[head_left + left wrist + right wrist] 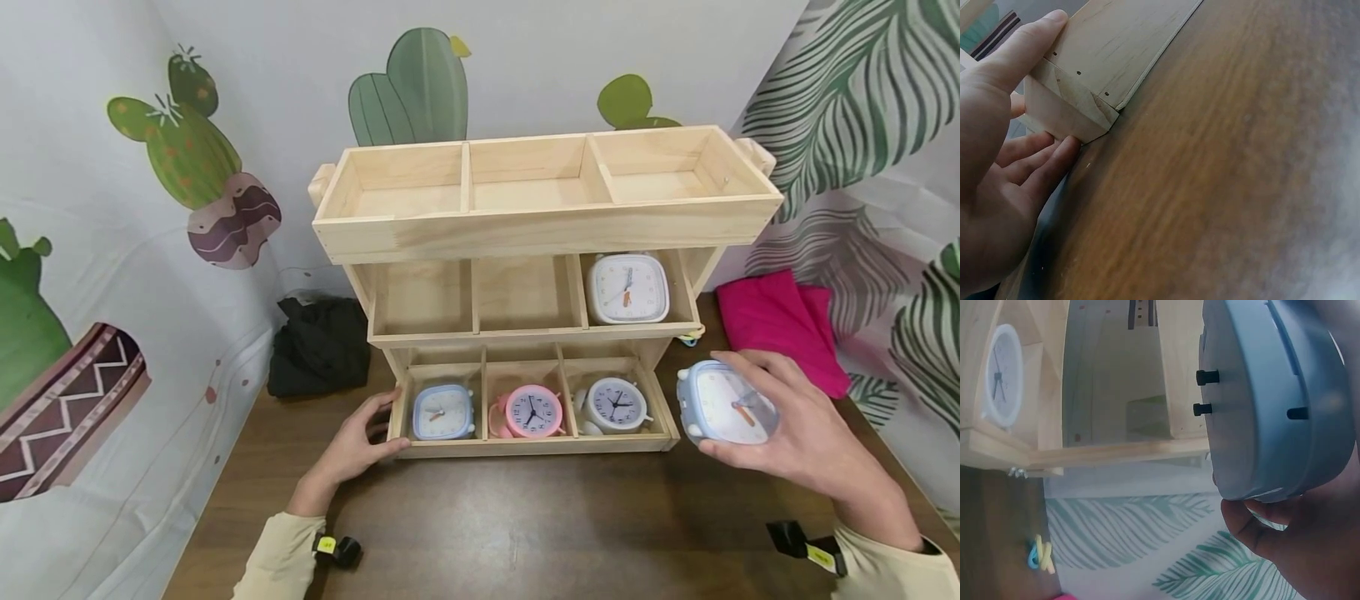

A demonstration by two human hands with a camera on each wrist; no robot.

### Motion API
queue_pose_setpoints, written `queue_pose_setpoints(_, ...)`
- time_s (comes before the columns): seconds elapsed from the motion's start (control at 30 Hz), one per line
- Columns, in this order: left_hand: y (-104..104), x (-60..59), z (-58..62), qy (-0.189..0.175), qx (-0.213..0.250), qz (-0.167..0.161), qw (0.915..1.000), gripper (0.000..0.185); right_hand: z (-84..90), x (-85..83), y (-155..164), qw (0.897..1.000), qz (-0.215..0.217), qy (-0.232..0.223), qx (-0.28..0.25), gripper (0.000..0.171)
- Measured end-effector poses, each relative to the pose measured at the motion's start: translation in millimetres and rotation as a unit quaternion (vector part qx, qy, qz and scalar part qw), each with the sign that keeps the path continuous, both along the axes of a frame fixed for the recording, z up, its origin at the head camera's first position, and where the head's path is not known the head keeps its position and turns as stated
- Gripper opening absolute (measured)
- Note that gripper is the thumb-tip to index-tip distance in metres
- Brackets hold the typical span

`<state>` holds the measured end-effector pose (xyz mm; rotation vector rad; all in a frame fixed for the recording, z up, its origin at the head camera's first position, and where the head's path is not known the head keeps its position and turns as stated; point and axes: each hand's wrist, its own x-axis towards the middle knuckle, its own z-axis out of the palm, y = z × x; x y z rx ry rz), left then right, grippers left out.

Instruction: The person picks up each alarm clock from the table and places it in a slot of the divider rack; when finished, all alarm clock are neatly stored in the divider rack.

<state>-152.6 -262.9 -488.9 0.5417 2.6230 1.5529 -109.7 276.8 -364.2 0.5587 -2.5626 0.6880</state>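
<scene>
My right hand (806, 425) holds a blue alarm clock (731, 404) by its sides, off the right end of a three-tier wooden shelf (547, 233). Its white dial has orange hands; the right wrist view shows the clock's back (1232, 425) with two black knobs. At the shelf's lower left corner my left hand (358, 442) grips the bottom tier, thumb along the front board (1104, 56) and fingers around the side. That tier holds a square blue clock (442, 412), a round pink clock (533, 411) and a round grey clock (617, 405), one per compartment.
A white square clock (628, 288) stands in the middle tier's right compartment. Black cloth (318, 346) lies left of the shelf, bright pink cloth (783, 329) to its right. Small yellow and blue bands (1040, 554) lie near the shelf's right side. Patterned fabric hangs behind the brown table (495, 525).
</scene>
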Motion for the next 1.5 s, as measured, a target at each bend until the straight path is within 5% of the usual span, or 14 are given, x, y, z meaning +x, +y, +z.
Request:
queue_pose_setpoints(0.63,1,1.0,0.6,-0.004,-0.004,0.000,1.0000,0.080,25.9,-21.1,-27,0.995,0.079,0.065,-0.013,0.106)
queue_pose_setpoints(1.5,0,1.9,2.3,-0.003,-0.010,0.001,0.9999,0.081,46.4,-58.7,-78,0.985,0.148,0.090,-0.022,0.098)
